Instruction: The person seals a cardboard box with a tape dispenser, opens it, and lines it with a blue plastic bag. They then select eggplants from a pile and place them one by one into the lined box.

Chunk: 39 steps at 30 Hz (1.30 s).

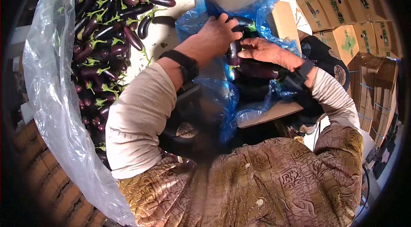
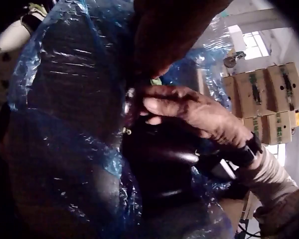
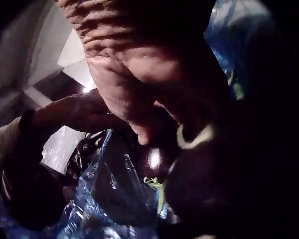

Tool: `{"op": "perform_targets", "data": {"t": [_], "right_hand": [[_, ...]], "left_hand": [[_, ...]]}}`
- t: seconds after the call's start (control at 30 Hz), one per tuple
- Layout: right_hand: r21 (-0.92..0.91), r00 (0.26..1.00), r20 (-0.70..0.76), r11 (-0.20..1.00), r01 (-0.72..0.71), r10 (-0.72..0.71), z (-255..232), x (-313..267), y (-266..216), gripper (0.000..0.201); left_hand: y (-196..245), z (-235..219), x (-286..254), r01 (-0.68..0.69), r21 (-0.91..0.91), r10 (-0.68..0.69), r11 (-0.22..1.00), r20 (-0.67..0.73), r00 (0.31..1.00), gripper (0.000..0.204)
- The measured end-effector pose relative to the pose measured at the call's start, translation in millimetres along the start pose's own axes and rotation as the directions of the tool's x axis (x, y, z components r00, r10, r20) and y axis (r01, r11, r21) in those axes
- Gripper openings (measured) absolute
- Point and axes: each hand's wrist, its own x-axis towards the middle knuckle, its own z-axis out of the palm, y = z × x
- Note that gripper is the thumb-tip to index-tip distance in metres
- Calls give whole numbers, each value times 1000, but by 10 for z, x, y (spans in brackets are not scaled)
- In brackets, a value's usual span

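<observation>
An upright-lying dark eggplant [image 1: 234, 54] sits along the left side of a carton lined with blue plastic [image 1: 267, 28]. My left hand [image 1: 215, 35] is over its upper end, fingers spread and slightly bent; what lies under that palm is hidden. From the right, my right hand [image 1: 269, 51] touches the same eggplant with extended fingers and thumb. Below them, more eggplants [image 1: 257, 70] lie crosswise in the liner. In the left wrist view, the right hand [image 2: 194, 112] reaches to an eggplant's end; the right wrist view shows a glossy eggplant [image 3: 155, 158] beneath the fingers.
A large pile of loose eggplants [image 1: 100, 47] covers the left of the white table [image 1: 169, 43], beside a clear plastic sheet [image 1: 53, 68]. A cardboard flap [image 1: 286, 21] stands at the carton's right. Stacked cartons [image 1: 336, 2] and flattened cardboard [image 1: 370, 92] are farther right.
</observation>
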Motion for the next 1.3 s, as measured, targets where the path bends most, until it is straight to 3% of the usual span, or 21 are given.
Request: {"op": "perform_targets", "data": {"t": [0.03,0.07,0.1,0.17,0.23,0.3,0.37,0.5,0.57,0.63,0.77,0.8,0.83,0.9,0.97,1.0,1.1,1.13,1.17,1.23,1.3], "right_hand": [[-180,999,27,983,22,-18,-57,-53,96,62],[-305,991,-2,944,125,-131,-49,-138,218,62],[-426,969,-20,879,214,-246,3,-237,304,61],[-636,998,10,770,55,-64,60,-463,24,56],[-675,998,65,738,26,25,148,-587,-6,60],[-641,998,68,767,33,14,186,-596,88,53],[-529,999,-5,848,-36,39,177,-651,34,51],[-488,997,-28,869,-78,74,-25,-711,44,48],[-5,957,-38,957,-290,289,-181,-739,-16,48],[501,935,18,806,-316,355,-299,-868,-224,50],[605,940,-163,783,-145,301,-201,-747,-232,58],[662,942,-140,736,-140,305,-154,-607,-172,61],[699,927,-184,707,-111,328,-102,-546,-340,55],[794,960,-102,603,-79,261,-47,-253,-190,49],[774,932,-224,633,-6,284,77,6,-70,41],[816,934,-248,576,58,257,97,64,-38,35],[854,917,-309,497,152,251,96,139,50,23],[886,938,-259,443,135,232,8,116,60,20],[906,891,-313,385,176,330,-24,105,59,20],[863,961,-223,491,117,163,-62,141,152,21],[871,991,-96,490,38,94,28,176,165,22]], "left_hand": [[17,-33,-11,-79,4,79,997,-47,996,35],[1,-82,25,-57,20,56,998,66,996,32],[-1,-121,50,-62,19,60,998,67,996,32],[-18,-150,98,-5,-12,7,1000,171,985,31],[-6,-132,81,-13,-6,13,1000,128,992,31],[-1,-111,70,-32,8,31,999,60,998,30],[-18,-115,53,-27,-26,28,999,48,998,30],[-71,-137,15,-18,-63,21,998,48,999,29],[-73,-125,13,-25,-87,27,996,33,999,30],[-78,-132,11,-27,-109,29,994,17,999,30],[-110,-151,131,-19,-120,30,993,90,995,32],[-124,-139,132,-22,-121,38,992,128,991,34],[-116,-116,128,-25,-119,41,993,130,991,34],[-88,-76,123,56,-124,-48,991,65,997,44],[-55,-84,120,108,-189,-99,976,57,993,49],[-41,-93,118,164,-259,-156,952,53,986,54],[-36,-111,67,17,-93,-12,996,56,998,57],[-22,-117,73,17,-93,-12,996,57,998,57],[-3,-114,78,39,-138,-37,990,22,999,57],[55,-31,89,57,-189,-58,980,0,998,56],[105,5,160,-59,-114,46,992,-110,993,54]]}}
